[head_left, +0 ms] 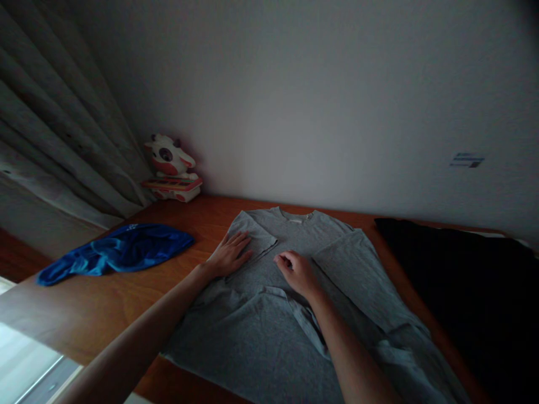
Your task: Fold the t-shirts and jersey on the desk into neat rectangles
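A grey short-sleeved T-shirt [261, 331] lies spread on the wooden table, its neckline towards the wall. Both of its sleeves are turned inward over the body, and the lower part is rumpled with a raised fold across the middle. My left hand [231, 253] rests flat, fingers spread, on the folded sleeve at the left. Over the middle of the shirt, below the neckline, my right hand [298, 274] is curled with the fingertips drawn in to the thumb. No cloth shows between those fingers. Whether this hand touches the shirt, I cannot tell.
A crumpled blue garment [122, 249] lies on the wooden table [105, 303] at the left. Behind it stands a cow-shaped toy keyboard [172, 168] by the curtain [63, 123]. Black cloth [467, 292] covers the right side. The wall [315, 101] borders the table's far edge.
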A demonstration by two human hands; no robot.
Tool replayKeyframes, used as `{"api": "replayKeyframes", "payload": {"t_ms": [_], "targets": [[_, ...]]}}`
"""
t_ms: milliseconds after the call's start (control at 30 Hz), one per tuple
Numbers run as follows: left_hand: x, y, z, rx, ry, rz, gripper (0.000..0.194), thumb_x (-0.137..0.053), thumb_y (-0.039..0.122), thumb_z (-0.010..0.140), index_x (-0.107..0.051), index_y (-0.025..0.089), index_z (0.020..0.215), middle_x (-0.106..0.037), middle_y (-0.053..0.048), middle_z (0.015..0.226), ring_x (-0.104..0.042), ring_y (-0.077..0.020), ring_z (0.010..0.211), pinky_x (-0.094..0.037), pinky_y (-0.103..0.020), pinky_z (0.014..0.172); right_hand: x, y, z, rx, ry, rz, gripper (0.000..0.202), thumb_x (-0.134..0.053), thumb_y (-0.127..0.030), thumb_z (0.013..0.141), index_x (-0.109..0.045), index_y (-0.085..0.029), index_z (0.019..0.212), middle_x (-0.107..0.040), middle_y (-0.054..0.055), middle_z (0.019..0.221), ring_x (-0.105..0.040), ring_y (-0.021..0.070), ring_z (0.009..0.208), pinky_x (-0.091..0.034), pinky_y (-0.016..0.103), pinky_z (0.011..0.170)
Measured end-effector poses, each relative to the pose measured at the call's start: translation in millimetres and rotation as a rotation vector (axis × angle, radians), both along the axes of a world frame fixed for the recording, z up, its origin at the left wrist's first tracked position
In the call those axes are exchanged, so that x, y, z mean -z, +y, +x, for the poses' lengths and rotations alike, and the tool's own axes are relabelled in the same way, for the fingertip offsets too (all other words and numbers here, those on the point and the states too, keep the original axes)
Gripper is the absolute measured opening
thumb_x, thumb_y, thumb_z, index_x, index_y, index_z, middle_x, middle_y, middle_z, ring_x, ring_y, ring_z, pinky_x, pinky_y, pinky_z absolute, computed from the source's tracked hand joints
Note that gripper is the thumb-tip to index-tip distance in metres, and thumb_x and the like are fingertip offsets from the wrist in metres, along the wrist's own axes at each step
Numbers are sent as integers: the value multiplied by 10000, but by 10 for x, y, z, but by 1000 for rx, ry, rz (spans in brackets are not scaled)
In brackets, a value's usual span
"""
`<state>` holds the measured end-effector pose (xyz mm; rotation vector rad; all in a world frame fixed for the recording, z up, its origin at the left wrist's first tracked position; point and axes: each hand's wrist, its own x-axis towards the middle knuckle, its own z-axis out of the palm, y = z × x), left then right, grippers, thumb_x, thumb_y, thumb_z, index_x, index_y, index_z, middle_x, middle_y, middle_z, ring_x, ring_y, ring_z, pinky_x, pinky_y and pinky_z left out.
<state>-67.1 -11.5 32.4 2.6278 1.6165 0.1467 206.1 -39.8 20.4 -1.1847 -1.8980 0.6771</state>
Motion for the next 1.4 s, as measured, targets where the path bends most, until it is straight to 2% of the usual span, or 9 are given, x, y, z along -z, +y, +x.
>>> {"api": "replayKeyframes", "payload": {"t_ms": [167,300,367,467,567,800,1000,1167,1400], "targets": [[-229,54,78,27,27,-110,677,-424,736,945,-451,399,1532,-315,-71,1682,-262,-406,1539,-134,-699,1202,-13,-6,7,-6,-1,7,276,-506,-384,983,-703,-213,895,-732,60,861,-658,179,778,-473,280,733],[-338,220,284,-15,-42,-8,555,-219,526,1072,-581,317,1437,-571,-79,1514,-482,-278,1426,-236,-562,1229,-3,3,2,-9,17,-1,287,-505,-391,986,-702,-212,875,-730,57,849,-665,179,778,-471,278,740],[-318,259,419,-15,-44,11,563,-233,530,1068,-495,304,1512,-482,-89,1590,-407,-284,1483,-256,-538,1230,-3,3,-3,0,20,-4,288,-506,-386,988,-702,-207,875,-730,59,851,-667,178,776,-471,277,740],[-225,236,585,-21,15,-89,671,-378,713,972,-409,389,1559,-262,-93,1701,-227,-443,1543,-234,-720,1165,-12,-3,-12,9,7,4,274,-518,-369,989,-706,-201,880,-731,58,851,-666,171,770,-468,270,729],[-149,224,630,-23,25,-148,650,-391,740,955,-422,450,1536,-255,-71,1704,-206,-479,1537,-206,-789,1125,-28,-8,-19,11,2,-2,257,-536,-355,987,-717,-197,896,-740,57,865,-668,162,768,-471,261,727],[-23,371,463,-298,32,52,677,-353,601,1021,-407,209,1571,-340,-179,1656,-285,-400,1532,-232,-614,1216,-51,-15,-18,17,7,-26,224,-550,-321,986,-716,-207,886,-748,48,857,-669,157,776,-476,258,741],[-15,360,432,-317,-15,74,587,-372,491,1031,-492,159,1500,-396,-178,1628,-358,-350,1510,-259,-558,1231,-45,-17,-9,11,1,-3,232,-543,-326,978,-709,-196,880,-728,52,843,-657,160,771,-467,261,737],[-167,-151,195,-60,-91,7,612,-402,546,1016,-497,174,1494,-455,-152,1596,-486,-287,1439,-389,-451,1190,-23,-9,-13,14,41,-17,272,-530,-378,981,-711,-198,889,-729,47,824,-647,160,733,-457,259,688],[-47,-1185,-155,-91,-85,113,579,-419,537,1009,-543,221,1477,-504,-114,1565,-464,-308,1454,-366,-535,1209,-60,-25,-15,55,73,-46,297,-509,-421,999,-710,-215,925,-766,55,873,-683,161,765,-494,247,689]]}}
